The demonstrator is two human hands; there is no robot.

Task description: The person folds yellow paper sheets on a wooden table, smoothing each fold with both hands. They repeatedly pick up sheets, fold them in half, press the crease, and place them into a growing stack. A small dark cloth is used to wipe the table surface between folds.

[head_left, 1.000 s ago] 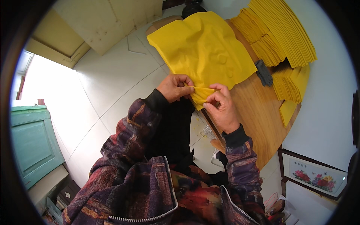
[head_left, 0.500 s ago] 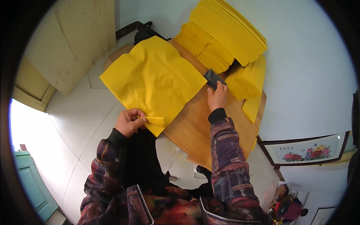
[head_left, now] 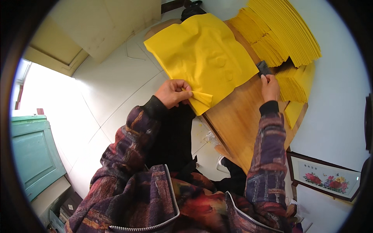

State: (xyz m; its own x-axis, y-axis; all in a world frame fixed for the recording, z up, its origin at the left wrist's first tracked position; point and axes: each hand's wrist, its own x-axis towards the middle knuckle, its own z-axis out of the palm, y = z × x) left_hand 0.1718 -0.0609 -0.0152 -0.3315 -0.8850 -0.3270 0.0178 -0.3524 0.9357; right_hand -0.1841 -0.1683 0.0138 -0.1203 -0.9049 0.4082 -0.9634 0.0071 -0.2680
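A large yellow sheet, creased and fabric-like, lies over the wooden table, its left side reaching past the table's edge. My left hand pinches the sheet's near left edge, where a small flap is folded over between thumb and fingers. At the sheet's right corner, my right hand grips a small dark grey block-like object. Its exact kind cannot be made out. The fingers partly cover its near end, and its far end lies against or very near the sheet's corner.
Tall stacks of folded yellow sheets stand on the table at the far right, with a lower pile nearer me. A black bag sits behind the table. A framed flower picture and a green cabinet flank me.
My view has turned, so the table, sheet and both hands appear farther right and higher. Each hand keeps its hold, and the sheet looks much the same.
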